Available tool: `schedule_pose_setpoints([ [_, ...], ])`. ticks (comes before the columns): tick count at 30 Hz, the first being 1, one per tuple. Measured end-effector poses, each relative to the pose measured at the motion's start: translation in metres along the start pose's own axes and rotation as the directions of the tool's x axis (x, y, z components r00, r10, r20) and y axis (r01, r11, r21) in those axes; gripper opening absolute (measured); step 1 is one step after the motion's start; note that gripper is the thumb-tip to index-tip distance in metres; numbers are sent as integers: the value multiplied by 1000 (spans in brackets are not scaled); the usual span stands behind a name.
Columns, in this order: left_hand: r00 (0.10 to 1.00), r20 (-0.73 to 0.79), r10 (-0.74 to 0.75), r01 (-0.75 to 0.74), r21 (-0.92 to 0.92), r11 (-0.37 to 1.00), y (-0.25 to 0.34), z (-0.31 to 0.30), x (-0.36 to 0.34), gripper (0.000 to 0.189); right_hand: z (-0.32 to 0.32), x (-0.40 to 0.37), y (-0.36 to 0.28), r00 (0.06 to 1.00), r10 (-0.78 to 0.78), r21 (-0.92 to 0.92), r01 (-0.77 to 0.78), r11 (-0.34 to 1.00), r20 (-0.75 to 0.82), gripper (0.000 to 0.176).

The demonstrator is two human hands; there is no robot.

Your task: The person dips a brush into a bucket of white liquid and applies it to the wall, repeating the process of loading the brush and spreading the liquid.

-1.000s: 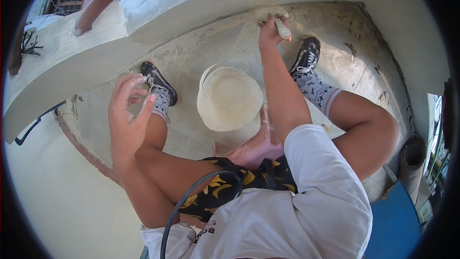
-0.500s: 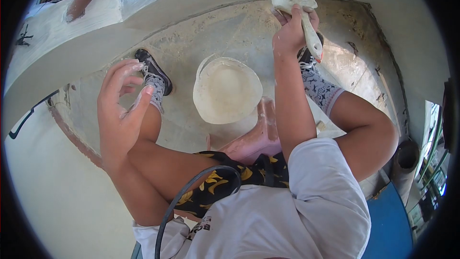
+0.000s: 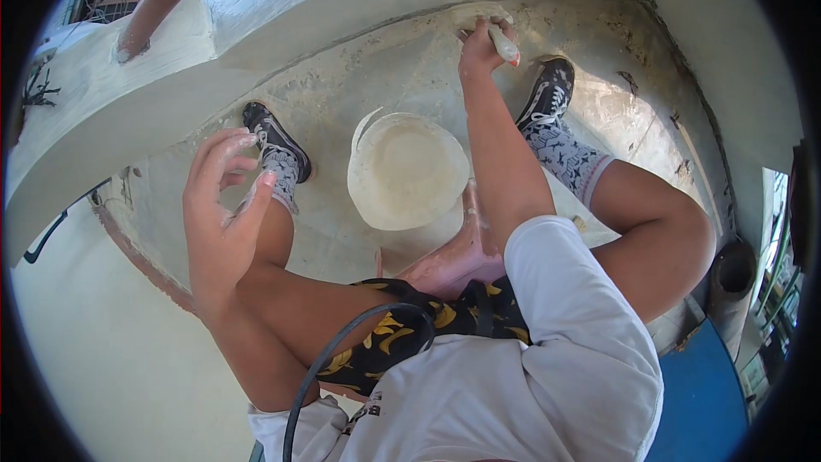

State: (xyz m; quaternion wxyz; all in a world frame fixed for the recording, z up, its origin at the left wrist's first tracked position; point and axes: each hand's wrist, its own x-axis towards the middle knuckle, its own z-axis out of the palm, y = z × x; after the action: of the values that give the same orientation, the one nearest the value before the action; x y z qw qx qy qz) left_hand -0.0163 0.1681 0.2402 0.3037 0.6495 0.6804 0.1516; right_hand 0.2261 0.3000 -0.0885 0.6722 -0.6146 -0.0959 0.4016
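Note:
My right hand [image 3: 481, 47] is stretched far forward and grips a wide paintbrush [image 3: 500, 41] with a pale, paint-coated handle. Its bristles press low on the cream wall [image 3: 359, 21] where it meets the floor. My left hand [image 3: 224, 197] hovers over my left knee, fingers spread and smeared with white, holding nothing. A white bucket [image 3: 409, 171] of pale paint stands on the floor between my feet. I sit on a pink stool [image 3: 453, 261].
My black sneakers [image 3: 275, 141] rest either side of the bucket on a stained concrete floor [image 3: 616, 111]. A curved cream ledge [image 3: 111, 111] runs at left. A black cable [image 3: 325, 368] hangs by my lap. A dark pipe [image 3: 731, 282] and a blue surface [image 3: 710, 402] lie at right.
Half a second ago my right hand held the brush raised against the wall; it has since dropped back down to the wall's base. My left hand has barely moved.

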Motion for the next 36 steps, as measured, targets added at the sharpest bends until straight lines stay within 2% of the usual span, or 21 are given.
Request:
schedule_pose_setpoints([
  [2,1000,4,4,-4,9,1000,3,1,1,34,-1,5,9,1000,-1,13,1,1000,-6,28],
  [4,1000,10,8,-8,8,1000,3,0,1,34,2,11,12,994,-111,-72,111,991,-3,28],
  [8,999,18,48,-48,0,999,-1,2,2,35,18,7,-8,996,-87,-97,88,991,11,26],
  [10,999,21,33,-34,6,999,2,0,2,35,20,0,-26,996,-57,79,53,996,62,28],
  [11,999,23,22,-22,9,1000,3,0,1,35,14,-9,-40,997,-56,70,52,996,61,28],
  [13,1000,-13,29,-29,-11,1000,3,1,2,36,-1,-30,-67,995,-75,191,63,980,59,30],
  [15,998,-52,40,-42,-29,999,3,2,1,37,-18,-28,-63,994,-90,182,78,980,57,30],
  [18,998,-42,53,-55,-44,998,4,3,0,36,-32,-24,-47,1000,-28,97,28,995,1,28],
  [22,999,20,39,-39,-8,999,1,1,-2,35,-31,-14,-21,998,46,66,-49,997,39,27],
  [27,1000,9,26,-27,16,1000,-2,0,-2,35,-15,0,2,999,8,16,-9,1000,44,28],
  [36,999,13,35,-35,2,999,1,1,1,36,18,3,-4,997,-44,-27,45,999,60,29],
])
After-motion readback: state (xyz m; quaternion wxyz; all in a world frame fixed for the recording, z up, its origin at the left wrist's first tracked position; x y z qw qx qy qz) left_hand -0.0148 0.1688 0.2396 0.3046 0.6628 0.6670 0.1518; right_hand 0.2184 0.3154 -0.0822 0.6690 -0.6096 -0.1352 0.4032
